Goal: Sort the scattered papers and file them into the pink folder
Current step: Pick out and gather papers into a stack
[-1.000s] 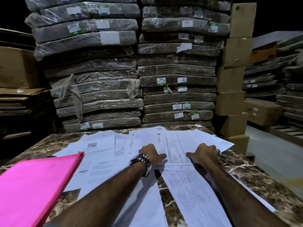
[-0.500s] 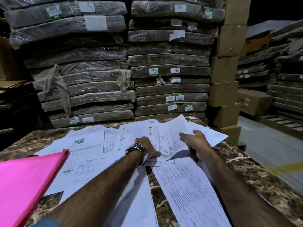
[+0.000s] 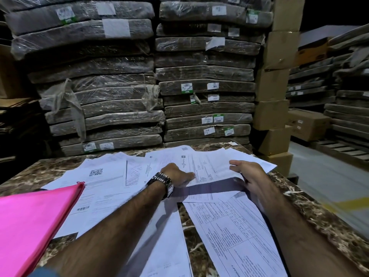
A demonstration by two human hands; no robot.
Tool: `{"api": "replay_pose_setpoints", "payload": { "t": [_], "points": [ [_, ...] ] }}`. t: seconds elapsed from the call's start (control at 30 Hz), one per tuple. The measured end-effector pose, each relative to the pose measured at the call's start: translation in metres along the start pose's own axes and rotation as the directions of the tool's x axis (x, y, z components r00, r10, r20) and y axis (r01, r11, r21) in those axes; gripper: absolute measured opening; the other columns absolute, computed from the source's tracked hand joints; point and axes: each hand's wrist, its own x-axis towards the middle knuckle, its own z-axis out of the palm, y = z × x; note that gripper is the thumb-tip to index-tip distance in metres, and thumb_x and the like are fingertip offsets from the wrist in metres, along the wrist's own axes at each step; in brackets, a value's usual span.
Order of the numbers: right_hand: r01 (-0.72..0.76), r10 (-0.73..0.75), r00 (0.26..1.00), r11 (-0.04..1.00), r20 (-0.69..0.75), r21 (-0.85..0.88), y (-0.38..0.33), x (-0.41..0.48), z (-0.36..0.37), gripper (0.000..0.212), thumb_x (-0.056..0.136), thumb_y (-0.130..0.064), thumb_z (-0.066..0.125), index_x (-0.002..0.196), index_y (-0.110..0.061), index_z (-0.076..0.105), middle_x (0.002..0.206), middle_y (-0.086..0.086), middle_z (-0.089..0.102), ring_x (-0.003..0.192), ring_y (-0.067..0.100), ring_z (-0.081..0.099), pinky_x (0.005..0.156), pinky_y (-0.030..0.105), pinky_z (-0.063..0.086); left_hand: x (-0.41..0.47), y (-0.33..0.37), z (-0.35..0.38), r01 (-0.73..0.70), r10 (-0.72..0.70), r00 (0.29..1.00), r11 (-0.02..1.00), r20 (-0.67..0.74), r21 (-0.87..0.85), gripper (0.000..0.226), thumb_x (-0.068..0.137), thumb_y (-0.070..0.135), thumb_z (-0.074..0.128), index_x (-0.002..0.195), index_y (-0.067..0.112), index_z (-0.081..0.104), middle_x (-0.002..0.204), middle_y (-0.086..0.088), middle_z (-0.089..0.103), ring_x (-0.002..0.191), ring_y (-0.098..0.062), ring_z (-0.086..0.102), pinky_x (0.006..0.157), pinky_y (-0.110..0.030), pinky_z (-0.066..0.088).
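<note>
Several white printed papers (image 3: 103, 188) lie scattered and overlapping on a brown marble table (image 3: 319, 220). One printed sheet (image 3: 211, 168) is raised off the pile and casts a shadow below it. My left hand (image 3: 177, 175), with a metal watch on the wrist, pinches its left edge. On the sheet's right edge, my right hand (image 3: 247, 173) holds it with the fingers on top. The pink folder (image 3: 30, 226) lies closed at the near left, partly over some papers. A long form sheet (image 3: 235, 234) lies between my forearms.
Tall stacks of plastic-wrapped flat bundles (image 3: 127, 100) rise right behind the table's far edge. A column of cardboard boxes (image 3: 275, 96) stands at the back right. To the right of the table is grey floor (image 3: 327, 176) with more stacked goods beyond.
Both hands went from resting on the papers to taking hold of one sheet and lifting it off the pile. My right hand has shifted right along its edge. The camera has moved closer.
</note>
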Motion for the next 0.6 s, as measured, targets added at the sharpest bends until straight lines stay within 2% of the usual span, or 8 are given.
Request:
{"api": "replay_pose_setpoints", "payload": {
  "t": [0.07, 0.13, 0.17, 0.3, 0.37, 0.47, 0.53, 0.6],
  "points": [
    [-0.020, 0.018, 0.999, 0.998, 0.039, 0.053, -0.005, -0.006, -0.002, 0.030, 0.090, 0.004, 0.055, 0.114, -0.008, 0.068, 0.109, 0.006, 0.064, 0.101, 0.012, 0.055, 0.061, 0.022, 0.045, -0.001, 0.002, -0.002, 0.010, -0.008, 1.000, 0.980, 0.009, -0.197, 0.027, 0.083, 0.036, 0.072, 0.093, 0.016, 0.056, 0.077, 0.006, 0.055, 0.073, -0.012, 0.052, 0.056, -0.013, 0.043],
    [-0.026, 0.022, 0.998, 0.997, 0.058, 0.076, -0.006, -0.009, -0.003, 0.031, 0.092, 0.001, 0.053, 0.117, -0.010, 0.068, 0.113, 0.004, 0.063, 0.105, 0.011, 0.052, 0.060, 0.020, 0.044, -0.002, 0.002, -0.004, 0.046, -0.016, 0.997, 0.905, 0.075, -0.423, 0.047, 0.082, 0.015, 0.074, 0.122, 0.013, 0.047, 0.075, 0.004, 0.056, 0.063, -0.006, 0.053, 0.042, -0.008, 0.042],
    [-0.027, 0.023, 0.998, 0.997, 0.061, 0.071, -0.008, -0.011, -0.003, 0.031, 0.092, 0.000, 0.054, 0.117, -0.012, 0.068, 0.114, 0.002, 0.063, 0.106, 0.010, 0.051, 0.060, 0.021, 0.044, -0.001, 0.001, -0.004, 0.056, -0.016, 0.996, 0.874, 0.086, -0.483, 0.052, 0.081, 0.008, 0.074, 0.125, 0.011, 0.047, 0.074, 0.002, 0.059, 0.061, -0.006, 0.054, 0.040, -0.007, 0.043],
    [-0.036, 0.032, 0.994, 0.998, 0.104, 0.045, -0.010, -0.019, -0.005, 0.033, 0.086, -0.002, 0.063, 0.114, -0.017, 0.070, 0.106, 0.001, 0.067, 0.100, 0.013, 0.059, 0.069, 0.037, 0.058, 0.001, -0.002, -0.010, 0.045, 0.010, 0.994, 0.865, 0.107, -0.499, 0.047, 0.076, 0.003, 0.076, 0.121, 0.003, 0.062, 0.090, -0.008, 0.068, 0.079, -0.016, 0.062, 0.079, -0.024, 0.055],
    [-0.028, 0.023, 0.991, 0.999, 0.130, 0.033, -0.009, -0.023, -0.005, 0.033, 0.082, 0.000, 0.068, 0.109, -0.017, 0.072, 0.098, 0.002, 0.067, 0.098, 0.017, 0.061, 0.082, 0.049, 0.059, -0.002, -0.007, -0.016, 0.037, 0.026, 0.994, 0.834, 0.107, -0.551, 0.045, 0.076, -0.002, 0.075, 0.119, 0.002, 0.062, 0.085, -0.012, 0.068, 0.076, -0.018, 0.063, 0.070, -0.021, 0.054],
    [0.018, -0.029, 0.978, 0.998, 0.206, 0.056, -0.009, -0.031, 0.001, 0.037, 0.079, 0.004, 0.070, 0.114, -0.010, 0.069, 0.097, 0.013, 0.072, 0.096, 0.023, 0.068, 0.094, 0.049, 0.053, -0.015, -0.018, -0.030, 0.002, 0.051, 0.996, 0.798, 0.071, -0.602, 0.047, 0.076, -0.008, 0.072, 0.121, 0.002, 0.060, 0.082, -0.012, 0.070, 0.071, -0.017, 0.067, 0.060, -0.017, 0.054],
    [0.075, -0.076, 0.961, 0.997, 0.267, 0.012, -0.012, -0.036, 0.008, 0.040, 0.081, 0.007, 0.068, 0.120, -0.004, 0.065, 0.104, 0.017, 0.070, 0.087, 0.021, 0.070, 0.084, 0.033, 0.059, -0.026, -0.029, -0.043, -0.019, 0.062, 0.997, 0.800, 0.051, -0.600, 0.052, 0.075, -0.009, 0.073, 0.123, 0.004, 0.059, 0.091, -0.015, 0.072, 0.078, -0.022, 0.069, 0.075, -0.025, 0.058],
    [0.108, -0.078, 0.936, 0.992, 0.344, -0.071, -0.015, -0.046, 0.018, 0.042, 0.081, 0.009, 0.068, 0.121, -0.003, 0.063, 0.101, 0.015, 0.071, 0.074, 0.018, 0.072, 0.059, 0.022, 0.059, -0.042, -0.040, -0.056, -0.044, 0.080, 0.996, 0.811, 0.035, -0.583, 0.056, 0.073, -0.009, 0.074, 0.124, 0.007, 0.058, 0.101, -0.016, 0.072, 0.086, -0.025, 0.072, 0.087, -0.035, 0.057]
  ]
}}
